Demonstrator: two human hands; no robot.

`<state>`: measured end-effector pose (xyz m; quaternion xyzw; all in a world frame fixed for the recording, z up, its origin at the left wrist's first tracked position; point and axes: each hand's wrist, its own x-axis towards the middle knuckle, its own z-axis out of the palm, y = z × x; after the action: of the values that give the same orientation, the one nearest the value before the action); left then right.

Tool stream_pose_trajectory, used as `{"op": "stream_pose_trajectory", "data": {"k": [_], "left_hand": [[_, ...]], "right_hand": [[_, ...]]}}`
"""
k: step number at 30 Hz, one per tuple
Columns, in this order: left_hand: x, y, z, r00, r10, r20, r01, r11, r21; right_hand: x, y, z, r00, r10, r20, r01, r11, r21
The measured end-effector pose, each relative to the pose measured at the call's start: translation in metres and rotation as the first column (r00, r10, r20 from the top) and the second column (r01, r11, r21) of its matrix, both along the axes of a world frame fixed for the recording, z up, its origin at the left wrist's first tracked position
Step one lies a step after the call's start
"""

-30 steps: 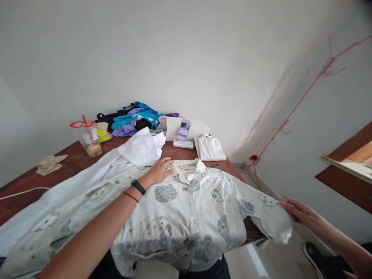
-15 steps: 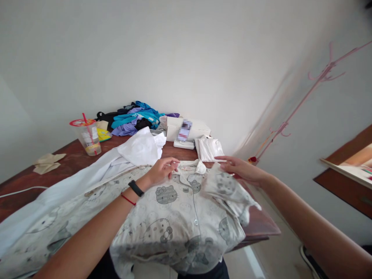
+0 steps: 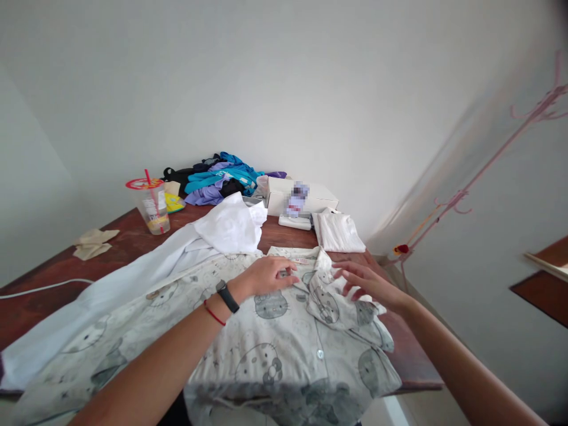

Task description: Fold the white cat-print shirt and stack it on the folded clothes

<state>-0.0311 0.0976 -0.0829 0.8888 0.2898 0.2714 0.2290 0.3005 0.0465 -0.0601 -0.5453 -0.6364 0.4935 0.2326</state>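
A pale pajama shirt point(image 3: 257, 349) with grey cartoon cat faces is spread across the table, its collar at the far side and its lower hem hanging over the front edge. On the right, its sleeve point(image 3: 326, 299) lies folded inward over the shirt front. My left hand point(image 3: 271, 276) rests near the collar, fingers loosely curved and apart, holding nothing. Just above the folded sleeve is my right hand point(image 3: 361, 281), with spread fingers and nothing gripped. The other sleeve point(image 3: 97, 340) stretches out to the left, partly behind my left forearm.
Beside the shirt lies a white garment point(image 3: 190, 242) on the brown table point(image 3: 133, 228). A plastic cup with a straw point(image 3: 153, 207), a clothes pile point(image 3: 226, 177), a white box point(image 3: 322, 196) and a folded white packet point(image 3: 339, 231) stand behind. A pink coat rack point(image 3: 488, 160) leans right.
My right hand has moved inward and let go of the right sleeve, which now lies folded over the shirt front. The view has shifted slightly, so things appear further right.
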Motion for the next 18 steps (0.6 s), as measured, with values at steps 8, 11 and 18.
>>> {"op": "stream_pose_trajectory", "data": {"k": [8, 11, 18], "left_hand": [[-0.001, 0.001, 0.000, 0.998, 0.056, -0.010, -0.055, 0.998, 0.019], [-0.001, 0.000, -0.001, 0.998, 0.051, 0.048, -0.049, 0.997, -0.054], [0.002, 0.011, -0.008, 0.893, 0.202, 0.402, 0.071, 0.818, -0.571]], "right_hand": [[0.051, -0.032, -0.006, 0.910, 0.195, 0.365, -0.233, 0.970, 0.063], [0.035, -0.030, 0.000, 0.983, 0.113, 0.144, -0.123, 0.990, 0.066], [-0.049, -0.012, 0.045, 0.843, 0.117, -0.525, -0.097, 0.993, 0.065]]}}
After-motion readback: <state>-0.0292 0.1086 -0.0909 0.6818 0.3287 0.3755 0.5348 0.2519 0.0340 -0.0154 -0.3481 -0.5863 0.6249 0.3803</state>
